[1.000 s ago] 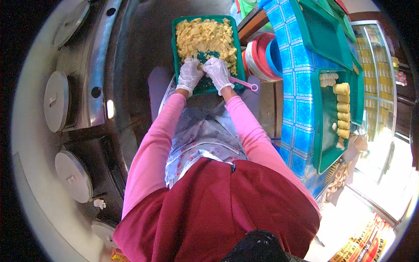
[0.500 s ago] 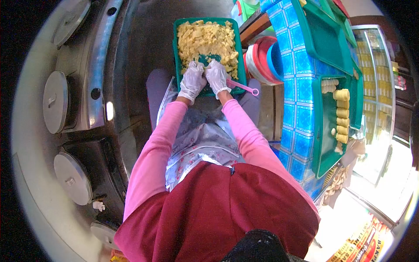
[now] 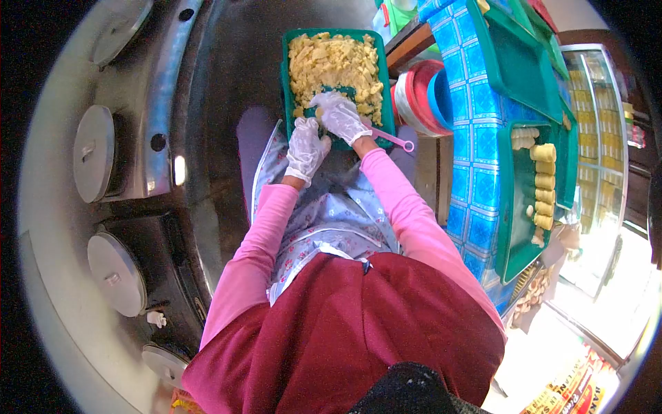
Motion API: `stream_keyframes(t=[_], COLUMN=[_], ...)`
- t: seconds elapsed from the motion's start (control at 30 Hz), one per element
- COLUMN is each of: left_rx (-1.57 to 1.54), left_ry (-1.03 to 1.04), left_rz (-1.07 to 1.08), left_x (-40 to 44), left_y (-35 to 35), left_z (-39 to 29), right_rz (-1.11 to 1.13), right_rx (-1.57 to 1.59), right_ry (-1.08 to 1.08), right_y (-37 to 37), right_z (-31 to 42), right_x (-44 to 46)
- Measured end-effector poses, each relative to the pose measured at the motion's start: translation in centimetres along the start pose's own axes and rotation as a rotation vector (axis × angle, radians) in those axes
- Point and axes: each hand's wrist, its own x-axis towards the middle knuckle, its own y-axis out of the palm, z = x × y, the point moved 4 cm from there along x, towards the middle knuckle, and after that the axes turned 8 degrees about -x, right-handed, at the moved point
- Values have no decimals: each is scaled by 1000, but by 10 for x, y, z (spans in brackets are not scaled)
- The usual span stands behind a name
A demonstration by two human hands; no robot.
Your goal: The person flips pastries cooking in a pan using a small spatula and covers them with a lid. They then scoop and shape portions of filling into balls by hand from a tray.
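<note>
A green tray sits between my knees, heaped at its far side with crumbly yellow dough-like pieces. Both my hands wear thin translucent white gloves. Near the tray's left front, my left hand is closed with its fingers curled; whatever is inside is hidden. My right hand reaches further in, fingers stretched leftward over the bare tray bottom beside the crumbled pieces. A pink handle with a ring end sticks out over the tray's right edge, beside my right wrist; its other end is hidden.
At right, a table with a blue checked cover bears green trays; one tray holds a row of yellow rolled pieces. Red and blue round tubs stand under its edge. Dark equipment with round metal lids lines the left.
My right hand has moved forward and left, deeper into the tray. My left hand has drawn back toward me, and the hands have come apart from their side-by-side position.
</note>
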Motion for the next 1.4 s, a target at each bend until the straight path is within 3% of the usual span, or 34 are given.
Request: stream_keyframes(t=[0.07, 0.1, 0.17, 0.3, 0.37, 0.43, 0.5, 0.53, 0.57, 0.67, 0.83, 0.9, 0.97, 1.1, 1.17, 1.23, 1.3, 1.37, 1.4], left_rx=[17, -6, -64, 49, 93, 70, 26, 15, 7, -10, -34, -24, -48, -68, -40, 13, -20, -38, -82], left_ry=[-24, -25, -20, 102, -4, 38, 135, 129, 118, 82, 54, 62, 76, 120, 113, 87, 79, 108, 104], left_rz=[-6, -33, -77, -14, 78, 56, -2, 9, 21, 13, 28, 40, 8, -30, -17, 14, 55, 74, 72], left_x=[3, 7, 17, 54, 62, 61, 58, 59, 59, 57, 58, 58, 56, 56, 58, 59, 55, 45, 38], left_y=[0, 1, 5, 29, 37, 43, 45, 46, 45, 41, 43, 40, 39, 42, 42, 42, 38, 35, 36], left_z=[2, 4, 7, 14, 13, 17, 23, 24, 25, 21, 25, 21, 20, 24, 24, 23, 18, 14, 14], right_rz=[-88, -78, 202, -9, -144, -420, -735, -773, -805, -670, -553, -551, -557, -711, -557, -1005, -1079, -738, -597], right_rx=[218, 700, 1474, 1258, 1087, 1055, 437, 449, 466, 345, 180, 500, 890, 1076, 1104, -744, -315, -833, -731], right_ry=[67, 281, 705, 472, 311, 220, 200, 322, 444, 519, 606, 555, 509, 351, 423, 169, 227, 137, 54], right_y=[-10, -9, -11, -125, -204, -275, -340, -360, -376, -380, -373, -363, -347, -332, -335, -371, -376, -333, -295], right_z=[-10, -21, -44, -14, -3, -14, -56, -76, -96, -201, -209, -228, -303, -334, -289, -193, -104, -37, -19], right_x=[3, 1, -13, -5, 7, 10, 17, 19, 22, 51, 79, 83, 102, 110, 92, 65, 34, 9, -7])
